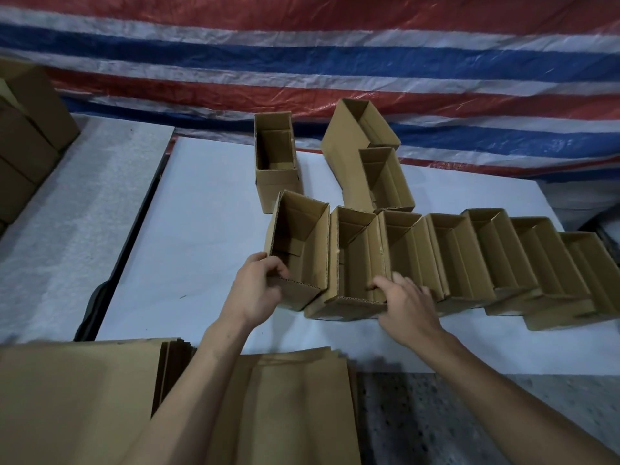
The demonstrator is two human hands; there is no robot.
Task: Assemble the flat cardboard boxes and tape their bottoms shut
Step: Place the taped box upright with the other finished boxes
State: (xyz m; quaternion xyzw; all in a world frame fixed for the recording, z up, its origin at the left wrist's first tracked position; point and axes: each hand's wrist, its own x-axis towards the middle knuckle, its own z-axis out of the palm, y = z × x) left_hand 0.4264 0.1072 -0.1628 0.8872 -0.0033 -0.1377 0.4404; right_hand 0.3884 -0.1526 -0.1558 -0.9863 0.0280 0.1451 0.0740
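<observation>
Flat cardboard boxes [285, 407] lie stacked closest to me at 6 o'clock. A second flat stack [77, 397] sits just beside them at 7 o'clock, and my forearms cross over both. At 5 o'clock there is a patch of speckled floor [436, 414].

Beyond the stacks, on the white worktop [201, 229], my left hand [256, 290] grips the near-left corner of the first open box [302, 250], with the fingers [278, 268] curled over its rim. My right hand [407, 305] holds the near-right corner of the second box [355, 263]. Its thumb is hooked inside, and the other fingers are bent over the rim of the neighbouring box. The first and second boxes stand upright, open side up, and touch side to side.

From there a row of open boxes [496, 256] runs wall against wall toward 3 o'clock.

Farther back, at 12 o'clock, a single open box [276, 156] stands just behind the first one. At 1 o'clock a pair of boxes [385, 179] stand touching each other.

At 9 o'clock a grey foam sheet [84, 196] lies next to the worktop. At 10 o'clock brown cartons [27, 129] are piled at the edge of view. A red, white and blue striped tarp [302, 45] fills the background.
</observation>
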